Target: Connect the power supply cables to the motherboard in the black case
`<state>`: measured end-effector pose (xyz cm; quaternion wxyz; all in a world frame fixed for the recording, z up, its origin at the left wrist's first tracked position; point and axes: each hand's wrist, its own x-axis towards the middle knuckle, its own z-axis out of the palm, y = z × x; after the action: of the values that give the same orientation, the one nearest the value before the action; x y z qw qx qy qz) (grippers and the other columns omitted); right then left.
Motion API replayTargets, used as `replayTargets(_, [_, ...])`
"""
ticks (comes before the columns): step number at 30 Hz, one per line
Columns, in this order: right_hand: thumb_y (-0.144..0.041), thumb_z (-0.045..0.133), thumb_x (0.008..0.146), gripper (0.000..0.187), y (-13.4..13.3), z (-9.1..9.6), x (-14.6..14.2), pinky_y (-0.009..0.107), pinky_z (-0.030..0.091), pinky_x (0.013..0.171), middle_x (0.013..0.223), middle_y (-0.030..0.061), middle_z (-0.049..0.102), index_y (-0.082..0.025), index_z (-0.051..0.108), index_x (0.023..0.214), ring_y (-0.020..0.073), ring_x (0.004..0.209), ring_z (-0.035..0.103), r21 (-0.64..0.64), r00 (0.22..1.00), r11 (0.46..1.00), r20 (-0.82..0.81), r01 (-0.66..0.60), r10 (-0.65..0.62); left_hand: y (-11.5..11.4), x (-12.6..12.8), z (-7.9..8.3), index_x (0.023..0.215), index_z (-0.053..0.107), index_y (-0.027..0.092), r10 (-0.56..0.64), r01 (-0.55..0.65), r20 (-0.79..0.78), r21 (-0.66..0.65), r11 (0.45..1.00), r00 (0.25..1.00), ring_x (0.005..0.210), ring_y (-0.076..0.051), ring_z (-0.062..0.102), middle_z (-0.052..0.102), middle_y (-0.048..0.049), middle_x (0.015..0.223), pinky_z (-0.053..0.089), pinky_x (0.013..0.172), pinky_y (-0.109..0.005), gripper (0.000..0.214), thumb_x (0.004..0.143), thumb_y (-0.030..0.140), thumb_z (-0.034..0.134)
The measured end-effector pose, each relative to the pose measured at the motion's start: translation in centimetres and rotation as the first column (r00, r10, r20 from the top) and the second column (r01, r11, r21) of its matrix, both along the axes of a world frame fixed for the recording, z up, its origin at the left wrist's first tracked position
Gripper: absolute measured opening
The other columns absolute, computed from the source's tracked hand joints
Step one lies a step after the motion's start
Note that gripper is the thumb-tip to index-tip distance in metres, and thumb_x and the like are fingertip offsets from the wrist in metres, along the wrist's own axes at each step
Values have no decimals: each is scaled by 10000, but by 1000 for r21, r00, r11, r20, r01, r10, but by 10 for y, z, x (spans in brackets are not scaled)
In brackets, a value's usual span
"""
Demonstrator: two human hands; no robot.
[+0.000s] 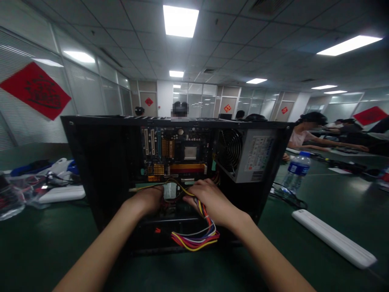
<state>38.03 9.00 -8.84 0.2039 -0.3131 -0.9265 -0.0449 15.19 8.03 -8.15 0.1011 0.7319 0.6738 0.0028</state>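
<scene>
Fingers of the right hand (209, 198) are bent over one looped bundle of thin coloured wires (196, 241); whether it is grasped cannot be told. Those of the left hand (150, 200) are hidden inside one black, open computer case (115, 119), so their state cannot be told. Behind both hands, one flat motherboard (178, 152) and one boxy grey power supply (257, 156) are seen. On the green worktop (279, 255), one clear plastic bottle (298, 172) is placed.
</scene>
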Motion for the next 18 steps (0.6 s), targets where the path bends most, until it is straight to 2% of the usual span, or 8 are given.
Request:
replayTargets(3, [-400, 475, 1012, 326, 1, -1, -1, 334, 348, 812, 867, 57, 680, -179, 653, 852, 220, 911, 594, -9, 1000, 1000, 10, 17, -17, 1, 3, -9, 1159, 700, 182, -106, 98, -31, -190, 977, 994, 1001, -296, 685, 716, -149, 1151, 518, 784, -324, 409, 808, 352, 580])
replayTargets(5, [-408, 469, 1013, 335, 0, -1, -1, 337, 345, 814, 863, 56, 679, -182, 655, 850, 223, 910, 593, -15, 1000, 1000, 8, 22, -22, 4, 3, -15, 1193, 690, 245, -177, 174, 12, -252, 952, 984, 1014, -288, 680, 717, -106, 1167, 514, 791, -316, 469, 778, 453, 623])
replayTargets(8, [-418, 461, 1015, 345, -1, -1, -2, 338, 342, 815, 862, 55, 678, -187, 657, 850, 225, 902, 591, -10, 1000, 1000, 2, 19, -19, 9, 3, -20, 1190, 684, 256, -256, 268, 83, -239, 933, 963, 989, -272, 680, 721, -87, 1151, 506, 795, -312, 475, 771, 472, 617])
replayTargets(12, [-418, 451, 1018, 357, 0, -2, -2, 339, 338, 812, 851, 59, 675, -186, 661, 846, 226, 888, 594, -3, 1000, 1000, -7, 30, -30, 11, 6, -22, 1034, 726, 196, -345, 370, 144, -221, 902, 927, 904, -239, 686, 744, -91, 1038, 495, 744, -284, 329, 799, 376, 582])
replayTargets(14, [-418, 456, 1016, 355, 0, -3, -3, 341, 338, 809, 848, 61, 676, -184, 663, 849, 227, 886, 599, -4, 1000, 1000, -6, 29, -29, 10, 10, -20, 1028, 732, 195, -307, 327, 114, -280, 903, 945, 906, -245, 690, 747, -97, 1049, 504, 732, -287, 312, 779, 342, 614])
replayTargets(16, [-424, 460, 1014, 354, 1, -4, -3, 342, 338, 803, 848, 63, 678, -183, 666, 855, 227, 884, 605, -3, 1000, 1000, -9, 22, -22, 10, 15, -17, 1021, 744, 198, -212, 201, 1, -322, 925, 977, 894, -269, 697, 749, -112, 1048, 521, 718, -311, 319, 727, 301, 675])
replayTargets(18, [-435, 454, 1014, 367, 0, -4, -3, 343, 340, 802, 847, 63, 681, -183, 663, 849, 226, 884, 611, 3, 1000, 1000, -14, 15, -15, 10, 19, -13, 950, 762, 179, -115, 74, -124, -297, 952, 986, 867, -299, 702, 753, -142, 998, 533, 718, -344, 299, 657, 225, 723])
